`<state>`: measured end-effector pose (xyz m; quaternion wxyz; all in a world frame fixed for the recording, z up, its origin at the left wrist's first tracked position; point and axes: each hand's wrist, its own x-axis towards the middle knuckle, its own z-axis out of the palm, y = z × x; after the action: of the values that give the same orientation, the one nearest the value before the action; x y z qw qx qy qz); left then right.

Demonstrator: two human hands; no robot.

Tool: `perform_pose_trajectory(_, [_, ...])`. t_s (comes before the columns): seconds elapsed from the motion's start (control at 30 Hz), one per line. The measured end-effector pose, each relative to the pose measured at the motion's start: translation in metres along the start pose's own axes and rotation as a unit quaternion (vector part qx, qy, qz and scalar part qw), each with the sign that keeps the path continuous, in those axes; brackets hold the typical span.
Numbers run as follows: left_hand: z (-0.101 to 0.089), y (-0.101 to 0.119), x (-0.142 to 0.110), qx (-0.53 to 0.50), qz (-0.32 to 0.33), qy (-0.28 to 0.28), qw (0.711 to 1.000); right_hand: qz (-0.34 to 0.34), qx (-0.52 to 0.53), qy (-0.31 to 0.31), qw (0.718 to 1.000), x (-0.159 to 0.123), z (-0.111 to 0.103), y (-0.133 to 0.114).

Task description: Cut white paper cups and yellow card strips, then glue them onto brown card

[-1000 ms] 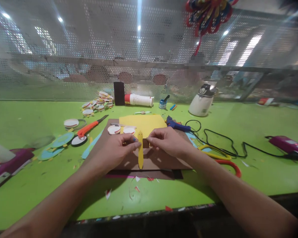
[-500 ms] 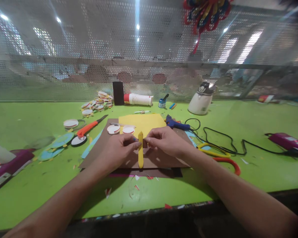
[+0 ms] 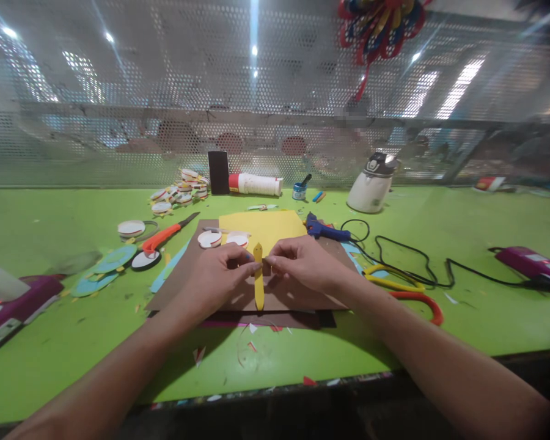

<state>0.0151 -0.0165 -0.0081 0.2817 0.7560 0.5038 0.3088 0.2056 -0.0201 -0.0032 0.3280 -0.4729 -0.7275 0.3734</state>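
Observation:
My left hand (image 3: 223,269) is closed, thumb and finger pinching a slim yellow paper strip (image 3: 259,290) near its upper part. The strip has a pointed top with small dark dots and stands nearly upright in the view. Just right of it, my right hand (image 3: 302,260) is closed in a pinch on a small brown paper piece (image 3: 266,267), mostly hidden by the fingers and the strip. Brown card sheets (image 3: 183,290) lie beneath both hands. Beyond them is a yellow sheet (image 3: 266,223), with white paper discs (image 3: 209,239) to its left.
Left are an orange-handled knife (image 3: 165,236), blue paper discs (image 3: 114,260) and a purple power strip (image 3: 22,305). Right are a blue glue gun (image 3: 327,229) with black cable, scissors (image 3: 417,299) and a white jug (image 3: 371,186). A dark phone-like slab (image 3: 218,173) stands behind.
Both hands and the yellow strip have shifted very slightly left; the strip leans a little more. Both grips stay as they were.

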Motion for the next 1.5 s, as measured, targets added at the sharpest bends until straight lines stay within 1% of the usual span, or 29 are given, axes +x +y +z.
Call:
perform_pose_trajectory(0.1, [0.0009,-0.0044,0.0026,0.016,0.025,0.015,0.999,-0.006,-0.005,-0.002,1.000,-0.0004,0.0001,0.0007])
perform_pose_trajectory(0.23, [-0.0002,-0.0067,0.0047,0.032,0.055,0.020,0.998,-0.009,-0.012,-0.001,1.000,-0.0006,-0.0004,-0.0001])
perform_pose_trajectory(0.47, [-0.0017,-0.0050,0.0022,0.044,0.059,0.026,0.997,-0.015,-0.025,-0.005,1.000,-0.0016,-0.0015,-0.0009])
perform_pose_trajectory(0.8, [0.0000,-0.0049,0.0023,0.040,0.093,0.052,0.993,-0.013,-0.052,-0.007,0.999,-0.0010,-0.0027,-0.0036])
perform_pose_trajectory(1.03, [-0.0008,-0.0026,0.0020,0.053,0.122,0.056,0.990,-0.011,-0.051,-0.015,0.999,-0.0032,-0.0023,-0.0053])
perform_pose_trajectory(1.5, [0.0004,-0.0013,0.0016,0.022,0.106,0.052,0.993,-0.021,-0.045,-0.019,0.999,-0.0034,-0.0034,-0.0060])
